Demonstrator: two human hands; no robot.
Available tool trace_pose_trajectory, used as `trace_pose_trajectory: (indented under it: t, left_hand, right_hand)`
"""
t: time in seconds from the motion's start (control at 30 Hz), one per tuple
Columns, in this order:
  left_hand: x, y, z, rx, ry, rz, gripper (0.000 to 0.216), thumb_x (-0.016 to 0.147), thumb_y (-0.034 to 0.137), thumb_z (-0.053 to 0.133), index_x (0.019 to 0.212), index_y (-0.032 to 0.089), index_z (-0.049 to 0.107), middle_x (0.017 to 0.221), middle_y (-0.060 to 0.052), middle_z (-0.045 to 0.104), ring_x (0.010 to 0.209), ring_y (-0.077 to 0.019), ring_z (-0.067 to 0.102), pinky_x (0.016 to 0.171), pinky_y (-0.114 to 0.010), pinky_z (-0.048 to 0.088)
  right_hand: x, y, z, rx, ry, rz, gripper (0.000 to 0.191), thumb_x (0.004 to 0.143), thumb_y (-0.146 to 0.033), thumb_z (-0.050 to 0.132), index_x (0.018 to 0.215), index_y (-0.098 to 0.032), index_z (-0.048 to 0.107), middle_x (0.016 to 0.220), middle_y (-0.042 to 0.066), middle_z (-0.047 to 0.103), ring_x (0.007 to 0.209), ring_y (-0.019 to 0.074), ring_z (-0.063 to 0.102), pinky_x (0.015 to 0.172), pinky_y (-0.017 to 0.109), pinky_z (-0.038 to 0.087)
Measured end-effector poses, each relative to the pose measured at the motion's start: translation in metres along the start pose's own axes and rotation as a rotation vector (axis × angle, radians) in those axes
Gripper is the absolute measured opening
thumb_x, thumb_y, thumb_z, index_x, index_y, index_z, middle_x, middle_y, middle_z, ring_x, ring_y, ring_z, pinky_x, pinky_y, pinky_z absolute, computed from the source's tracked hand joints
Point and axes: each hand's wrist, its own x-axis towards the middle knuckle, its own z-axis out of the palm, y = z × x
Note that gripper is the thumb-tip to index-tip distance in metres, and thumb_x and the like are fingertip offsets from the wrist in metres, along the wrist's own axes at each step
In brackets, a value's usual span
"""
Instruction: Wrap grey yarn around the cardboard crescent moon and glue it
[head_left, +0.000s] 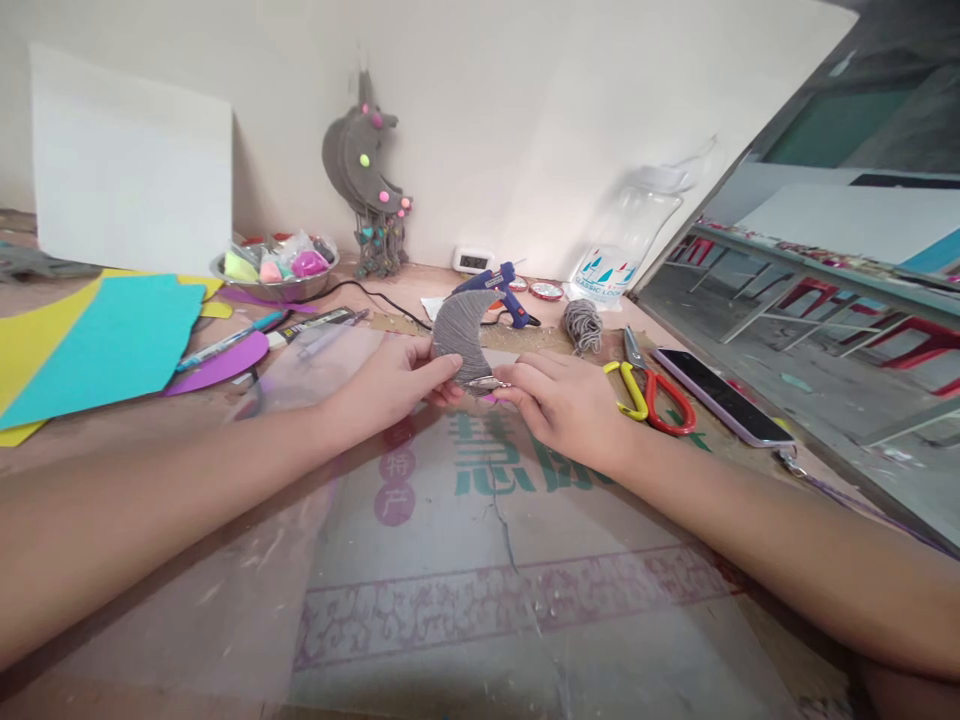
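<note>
A grey yarn-wrapped crescent stands upright between my two hands above a flattened cardboard sheet. My left hand pinches its lower left edge with thumb and fingers closed. My right hand pinches the crescent's bottom tip, where a bit of yarn and something pink show. Both forearms rest low over the table.
Scissors with yellow and red handles, a phone, a grey yarn ball and a blue glue gun lie behind my hands. Coloured paper sheets, pens and a bowl of pom-poms sit left. Finished crescents lean on the wall.
</note>
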Motion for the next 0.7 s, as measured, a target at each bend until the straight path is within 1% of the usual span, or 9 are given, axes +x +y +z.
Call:
trace_pose_trajectory:
  t: [0.13, 0.2, 0.4, 0.7]
  left_hand:
    - [-0.001, 0.0016, -0.0002, -0.002, 0.022, 0.001, 0.023, 0.083, 0.038, 0.056, 0.076, 0.017, 0.062, 0.069, -0.002, 0.07, 0.066, -0.0146, 0.065, 0.065, -0.026, 0.052]
    - [-0.0014, 0.0025, 0.0001, -0.007, 0.03, -0.002, 0.022, 0.083, 0.038, 0.056, 0.076, 0.018, 0.062, 0.07, -0.002, 0.07, 0.067, -0.0151, 0.065, 0.065, -0.026, 0.052]
    - [-0.0011, 0.0027, 0.0014, -0.004, 0.034, -0.004, 0.021, 0.083, 0.035, 0.056, 0.073, 0.017, 0.061, 0.067, -0.001, 0.069, 0.064, -0.0134, 0.064, 0.064, -0.025, 0.051]
    - [0.0002, -0.0011, -0.0006, 0.009, 0.005, 0.022, 0.022, 0.083, 0.037, 0.056, 0.078, 0.017, 0.062, 0.07, -0.002, 0.07, 0.066, -0.0142, 0.065, 0.064, -0.025, 0.052]
  right_hand:
    - [-0.0003, -0.0004, 0.0009, 0.059, 0.073, 0.034, 0.021, 0.094, -0.032, 0.046, 0.094, -0.016, 0.06, 0.077, 0.002, 0.061, 0.07, 0.0142, 0.054, 0.063, 0.026, 0.036]
    - [0.0, -0.0004, 0.0009, 0.078, 0.086, 0.031, 0.02, 0.093, -0.032, 0.048, 0.097, -0.016, 0.059, 0.078, 0.002, 0.062, 0.07, 0.0141, 0.054, 0.063, 0.026, 0.036]
    - [0.0012, -0.0001, -0.0002, 0.062, 0.044, 0.032, 0.021, 0.094, -0.033, 0.046, 0.094, -0.017, 0.059, 0.077, 0.002, 0.062, 0.07, 0.0144, 0.054, 0.063, 0.026, 0.035]
    - [0.0006, 0.0, 0.0016, 0.041, 0.028, 0.011, 0.02, 0.094, -0.032, 0.044, 0.092, -0.017, 0.059, 0.076, 0.002, 0.062, 0.07, 0.0148, 0.054, 0.062, 0.026, 0.033]
